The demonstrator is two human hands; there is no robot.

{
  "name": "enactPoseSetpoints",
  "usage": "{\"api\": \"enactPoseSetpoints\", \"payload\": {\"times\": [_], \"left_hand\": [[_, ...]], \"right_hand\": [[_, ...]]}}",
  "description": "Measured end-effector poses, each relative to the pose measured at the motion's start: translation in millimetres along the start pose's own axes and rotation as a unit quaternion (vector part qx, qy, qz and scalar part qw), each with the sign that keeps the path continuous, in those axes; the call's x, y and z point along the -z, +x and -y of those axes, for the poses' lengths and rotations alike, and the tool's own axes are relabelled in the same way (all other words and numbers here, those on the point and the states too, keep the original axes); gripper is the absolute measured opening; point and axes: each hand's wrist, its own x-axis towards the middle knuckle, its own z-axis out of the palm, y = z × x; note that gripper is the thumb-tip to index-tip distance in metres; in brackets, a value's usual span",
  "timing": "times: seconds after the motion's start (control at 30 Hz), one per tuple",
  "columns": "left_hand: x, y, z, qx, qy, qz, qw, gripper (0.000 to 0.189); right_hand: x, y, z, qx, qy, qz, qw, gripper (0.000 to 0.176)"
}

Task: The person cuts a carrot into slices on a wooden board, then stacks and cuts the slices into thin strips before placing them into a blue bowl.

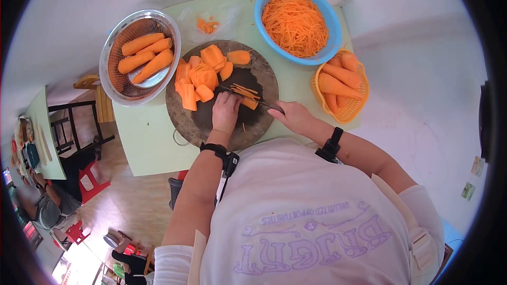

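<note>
My right hand [293, 117] is wrapped around the dark handle of a knife [264, 104]. Its blade lies across the round wooden chopping board [182, 100], over a small stack of carrot slices [250, 103]. With fingers curled, my left hand [226, 111] presses on that stack beside the blade; its fingertips are partly hidden. Thin carrot strips [245, 91] lie along the far side of the knife. Beyond my left hand, a heap of wide carrot slices [203, 76] covers the upper left of the board.
A metal colander [104, 58] with whole carrots stands at the left. A blue bowl [260, 24] of shredded carrot is at the back right, near a yellow basket [346, 117] of carrots. Carrot scraps lie on a plastic bag [226, 21]. Other people sit at the far left.
</note>
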Motion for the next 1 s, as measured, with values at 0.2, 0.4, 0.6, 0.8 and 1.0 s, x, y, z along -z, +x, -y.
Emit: {"api": "enactPoseSetpoints", "payload": {"times": [0.2, 0.4, 0.6, 0.8, 1.0], "left_hand": [[0.8, -0.3, 1.5, -0.009, -0.016, -0.012, 1.0, 0.008], [-2.6, -2.5, 4.0, -0.007, -0.003, -0.019, 1.0, 0.007], [-0.7, -1.3, 1.4, -0.009, 0.005, -0.022, 1.0, 0.007], [-1.0, -1.7, 1.8, -0.007, -0.002, -0.025, 1.0, 0.007], [-0.4, -1.1, 1.0, -0.004, -0.006, -0.019, 1.0, 0.008]], "right_hand": [[4.1, 2.4, -2.9, 0.001, 0.05, 0.0, 0.999, 0.052], [17.3, -12.6, 9.5, -0.003, 0.041, 0.011, 0.999, 0.054], [17.0, -14.1, 10.0, 0.006, 0.034, 0.004, 0.999, 0.054], [15.2, -13.7, 12.2, -0.006, 0.009, 0.009, 1.0, 0.055], [14.8, -12.9, 14.1, -0.013, 0.002, 0.01, 1.0, 0.055]]}}
